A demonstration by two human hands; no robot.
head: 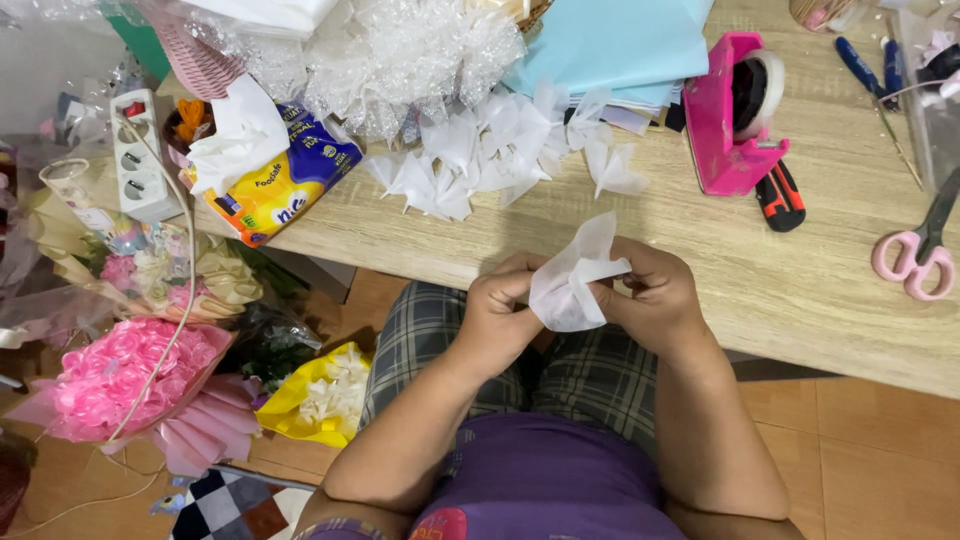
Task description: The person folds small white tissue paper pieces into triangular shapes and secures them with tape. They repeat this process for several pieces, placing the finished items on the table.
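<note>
Both hands, left hand (500, 312) and right hand (650, 292), pinch a crumpled, translucent white tissue piece (570, 280), gathered at its middle.

Light: bright, even, diffuse; source not visible | Shadows: soft and faint, under the tape dispenser (735, 115) and scissors (920, 245) on the table (780, 280) | Glare: sparkle on the clear wrap (400, 50) at top | Focus: sharp at centre, hands crisp | Edges: wide-angle bend, table edge slanted, corners slightly soft
</note>
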